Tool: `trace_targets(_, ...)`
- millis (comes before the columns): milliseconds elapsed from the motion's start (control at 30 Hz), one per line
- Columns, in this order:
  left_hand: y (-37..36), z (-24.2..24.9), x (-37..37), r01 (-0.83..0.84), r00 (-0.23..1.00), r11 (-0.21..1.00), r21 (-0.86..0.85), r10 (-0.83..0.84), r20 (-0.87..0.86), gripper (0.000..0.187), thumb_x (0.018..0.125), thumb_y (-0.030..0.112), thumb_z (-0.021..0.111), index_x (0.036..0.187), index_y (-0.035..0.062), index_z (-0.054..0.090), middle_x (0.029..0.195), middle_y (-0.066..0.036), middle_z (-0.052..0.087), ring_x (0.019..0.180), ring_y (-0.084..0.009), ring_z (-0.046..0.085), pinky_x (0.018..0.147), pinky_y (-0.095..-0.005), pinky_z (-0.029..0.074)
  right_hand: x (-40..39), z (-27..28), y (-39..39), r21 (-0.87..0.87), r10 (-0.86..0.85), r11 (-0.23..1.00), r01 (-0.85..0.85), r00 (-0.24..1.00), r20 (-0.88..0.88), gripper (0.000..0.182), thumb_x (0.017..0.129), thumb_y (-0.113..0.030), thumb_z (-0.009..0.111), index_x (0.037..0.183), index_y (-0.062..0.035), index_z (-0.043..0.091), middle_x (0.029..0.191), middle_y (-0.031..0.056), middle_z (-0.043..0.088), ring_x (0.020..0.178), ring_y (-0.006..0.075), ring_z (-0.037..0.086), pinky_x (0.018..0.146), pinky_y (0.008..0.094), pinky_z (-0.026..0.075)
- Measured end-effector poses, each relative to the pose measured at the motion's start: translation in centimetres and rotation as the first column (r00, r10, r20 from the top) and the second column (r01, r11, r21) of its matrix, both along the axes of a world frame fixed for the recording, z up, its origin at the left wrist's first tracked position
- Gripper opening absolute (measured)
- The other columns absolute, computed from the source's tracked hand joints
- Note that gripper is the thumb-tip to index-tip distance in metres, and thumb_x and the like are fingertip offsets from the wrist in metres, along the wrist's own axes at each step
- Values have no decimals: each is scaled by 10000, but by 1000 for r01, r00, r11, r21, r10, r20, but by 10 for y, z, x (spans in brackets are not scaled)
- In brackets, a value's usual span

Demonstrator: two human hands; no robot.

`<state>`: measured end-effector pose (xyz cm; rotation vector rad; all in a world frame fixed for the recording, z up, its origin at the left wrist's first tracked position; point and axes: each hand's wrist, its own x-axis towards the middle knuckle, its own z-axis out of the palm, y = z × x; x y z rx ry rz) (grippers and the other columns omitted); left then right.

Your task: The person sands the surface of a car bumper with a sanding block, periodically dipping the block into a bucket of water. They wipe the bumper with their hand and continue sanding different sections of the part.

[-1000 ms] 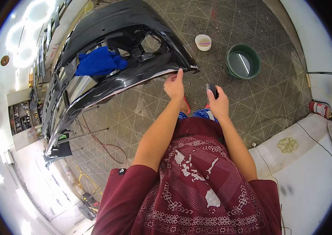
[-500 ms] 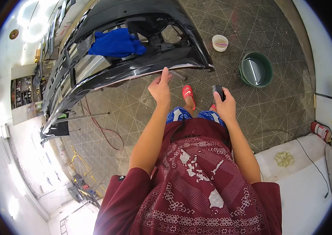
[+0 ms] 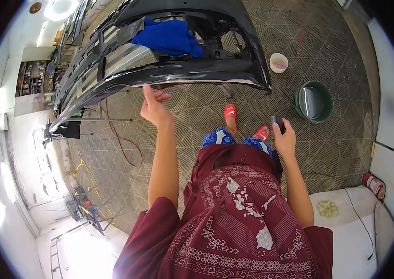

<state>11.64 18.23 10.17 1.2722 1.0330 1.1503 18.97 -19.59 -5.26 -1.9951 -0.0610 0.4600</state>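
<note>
A black car bumper (image 3: 187, 70) with a pale strip along its lower edge spans the upper part of the view. My left hand (image 3: 156, 110) is raised at that edge, thumb stretched out with its tip right at the rim, the other fingers loosely bent and holding nothing. In my right hand (image 3: 286, 141) is a small black block (image 3: 278, 123), gripped between thumb and fingers, held low and away from the bumper. A blue cloth (image 3: 166, 38) lies draped over the bumper's open middle.
On the patterned floor to the right stand a white tub (image 3: 279, 63) and a green bucket of water (image 3: 313, 102). A red hose (image 3: 121, 138) trails at left, near a thin metal stand bar (image 3: 108, 120). A fire extinguisher (image 3: 373, 186) lies by the right wall.
My left hand has slid left along the bumper's lower edge. My right hand still holds the black block. The head view has shifted, so the bumper and buckets sit farther right.
</note>
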Motion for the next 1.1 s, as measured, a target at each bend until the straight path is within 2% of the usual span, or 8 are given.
trace_targets(133,15,13,-7,-104,994,994,-17,105,40,613,960,494,803,676,-15,612,614,-97,595,528,-229,634,555,-342,538,0,2,5,-8,4,1000,-5,999,-43,466,1010,-322,719,1342,3,673,1160,209,765,1066,349,740,959,423,558)
trace_targets(400,-23,4,13,47,981,998,-30,-52,-189,592,942,476,829,612,38,605,571,-65,589,449,-164,575,477,-297,457,-4,-5,20,38,51,998,-50,999,-20,460,1011,-314,717,1346,0,672,1168,213,764,1068,346,740,961,424,556)
trace_targets(467,-41,0,19,126,955,981,-148,-160,-248,586,939,460,836,603,38,606,563,-58,593,442,-150,572,469,-281,438,-5,-9,18,1,63,998,-63,995,-71,462,1014,-311,715,1345,8,670,1167,214,762,1069,347,739,960,421,554)
trace_targets(667,-69,-31,36,290,900,907,-306,-367,-235,586,939,441,839,606,17,609,548,-47,588,442,-138,572,463,-273,426,-16,-16,-2,-71,27,997,-27,1000,7,449,1018,-290,718,1323,35,664,1140,208,762,1031,313,738,930,408,554)
trace_targets(800,-61,-27,32,293,920,912,-286,-350,-175,583,931,426,851,602,14,602,549,-45,588,444,-129,567,461,-275,425,-23,-23,-20,-91,-31,996,27,998,-47,401,1021,-272,721,1285,27,679,1056,162,758,971,254,730,886,380,556)
trace_targets(867,-47,-16,22,264,920,932,-250,-321,-225,565,928,399,860,601,16,603,551,-43,593,447,-125,566,464,-272,425,-35,-64,-40,-98,-55,994,54,998,-5,379,1016,-263,723,1261,25,686,1032,146,753,959,235,725,877,377,556)
trace_targets(933,-26,4,12,246,940,938,-244,-292,-175,560,928,386,863,597,19,600,549,-41,596,447,-115,554,464,-270,410,-52,-74,-55,-146,-32,988,46,995,98,390,998,-280,734,1243,20,692,1050,164,753,964,280,736,886,395,557)
trace_targets(1100,30,48,-23,180,980,968,-174,-192,-55,546,949,364,843,593,33,595,524,-22,561,437,-94,507,456,-267,368,-113,-107,-101,-490,-72,870,56,997,-13,417,951,-273,732,1248,19,702,1121,237,752,1057,422,733,945,476,552)
